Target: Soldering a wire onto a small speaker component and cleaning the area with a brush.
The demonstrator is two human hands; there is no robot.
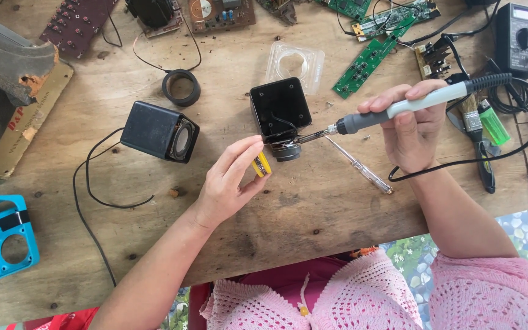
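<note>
Fingers (249, 153) pinch yellow solder spool (263, 164) near table edge (313, 247)

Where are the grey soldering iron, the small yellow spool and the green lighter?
Grey soldering iron (410, 105), head view, middle of its handle.
Small yellow spool (263, 164), head view, its rim.
Green lighter (495, 124), head view, its body.

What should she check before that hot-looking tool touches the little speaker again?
1. Right hand grips the grey-handled soldering iron firmly: ok.
2. Iron tip rests at the round speaker driver beside the open black plastic speaker box: ok.
3. Left hand holds the small yellow solder spool close to the tip: ok.
4. Left fingers clear of the tip: cannot tell.
5. Black iron cord crosses the wooden table, lying over the clear-handled screwdriver: not ok.
</note>
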